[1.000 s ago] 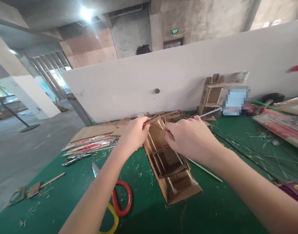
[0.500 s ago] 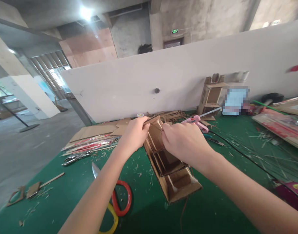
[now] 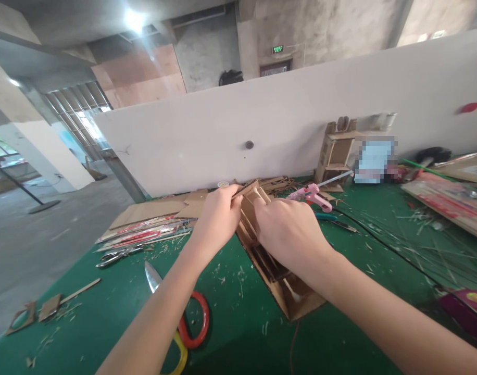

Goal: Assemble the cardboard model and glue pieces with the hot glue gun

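Indoors, green tabletop (image 3: 230,333), white partition (image 3: 207,135), concrete walls (image 3: 328,26), lit exit sign (image 3: 277,49).

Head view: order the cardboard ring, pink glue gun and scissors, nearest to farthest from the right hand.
1. Pink glue gun, just beyond the right hand.
2. Scissors, to its left, toward the camera.
3. Cardboard ring, far left.

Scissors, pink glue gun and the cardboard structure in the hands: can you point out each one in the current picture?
Scissors (image 3: 206,315): head view, red handle loop.
Pink glue gun (image 3: 312,192): head view, body.
Cardboard structure (image 3: 304,308): head view, near end.
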`<action>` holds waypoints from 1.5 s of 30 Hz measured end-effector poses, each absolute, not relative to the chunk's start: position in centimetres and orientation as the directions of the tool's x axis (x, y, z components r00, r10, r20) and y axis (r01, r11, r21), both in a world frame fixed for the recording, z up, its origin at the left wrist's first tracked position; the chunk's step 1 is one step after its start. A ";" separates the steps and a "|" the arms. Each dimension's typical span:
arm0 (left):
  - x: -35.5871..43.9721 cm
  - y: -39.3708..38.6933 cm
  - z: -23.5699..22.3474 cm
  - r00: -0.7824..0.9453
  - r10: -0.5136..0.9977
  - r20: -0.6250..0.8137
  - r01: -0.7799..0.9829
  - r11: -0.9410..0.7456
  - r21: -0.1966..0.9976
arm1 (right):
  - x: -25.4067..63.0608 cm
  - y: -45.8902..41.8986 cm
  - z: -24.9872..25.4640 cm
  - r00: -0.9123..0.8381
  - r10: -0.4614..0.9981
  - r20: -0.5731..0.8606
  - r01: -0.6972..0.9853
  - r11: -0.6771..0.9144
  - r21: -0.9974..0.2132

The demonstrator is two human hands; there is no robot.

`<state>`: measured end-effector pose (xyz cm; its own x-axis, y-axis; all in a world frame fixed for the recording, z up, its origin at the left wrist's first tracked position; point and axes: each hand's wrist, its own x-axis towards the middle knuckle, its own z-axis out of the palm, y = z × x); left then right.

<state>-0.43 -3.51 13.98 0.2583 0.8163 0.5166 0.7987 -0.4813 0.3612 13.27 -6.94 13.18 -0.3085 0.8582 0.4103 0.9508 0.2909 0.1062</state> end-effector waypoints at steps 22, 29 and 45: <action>0.5 -4.1 13.6 0.274 0.754 0.597 0.742 -0.561 0.368 | 13.4 -6.9 13.4 -0.229 0.879 0.419 0.970 0.242 0.023; -0.2 -3.8 13.8 0.262 0.771 0.581 0.736 -0.549 0.396 | 13.3 -6.9 13.4 -0.244 0.867 0.434 0.963 0.270 0.002; -0.2 -3.3 12.9 0.252 0.747 0.615 0.761 -0.546 0.352 | 13.0 -6.3 11.9 -0.263 0.770 0.582 0.961 0.266 0.082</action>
<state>-0.21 -3.32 12.92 0.2516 0.7470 0.6153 0.7605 -0.5458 0.3516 12.95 -6.33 11.93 -0.2625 0.7696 0.5821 0.9606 0.2658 0.0818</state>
